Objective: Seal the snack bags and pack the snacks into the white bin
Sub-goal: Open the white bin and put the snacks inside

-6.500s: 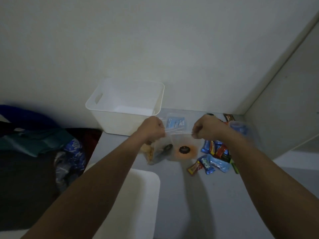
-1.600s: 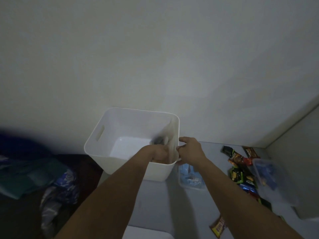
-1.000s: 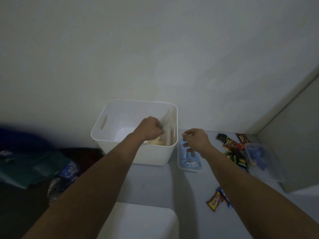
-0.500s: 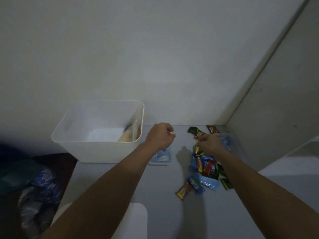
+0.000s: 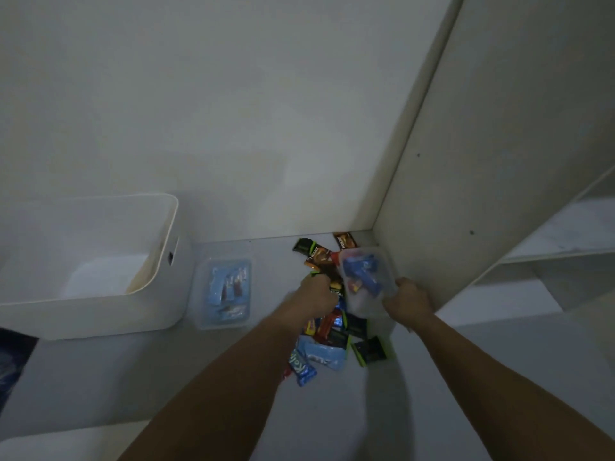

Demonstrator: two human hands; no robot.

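Observation:
The white bin (image 5: 156, 314) stands at the left of the grey table; a bag put in earlier leans against its right inner wall. A clear snack bag with blue packets (image 5: 224, 291) lies flat beside the bin. A second clear bag with blue and red snacks (image 5: 364, 277) is near the back right corner. My left hand (image 5: 317, 296) and my right hand (image 5: 407, 299) each grip one of its near corners. Loose wrapped snacks (image 5: 329, 341) lie in a pile under and in front of my hands.
A cabinet side panel (image 5: 482, 161) rises at the right, a plain wall behind. White shelves (image 5: 549, 247) show at far right. A white surface (image 5: 66, 444) sits at the bottom left, dark cloth (image 5: 10, 361) at the left edge.
The first bag went into the bin and my left hand came out. Both hands moved right to the second clear bag and took hold of it. My view swung right.

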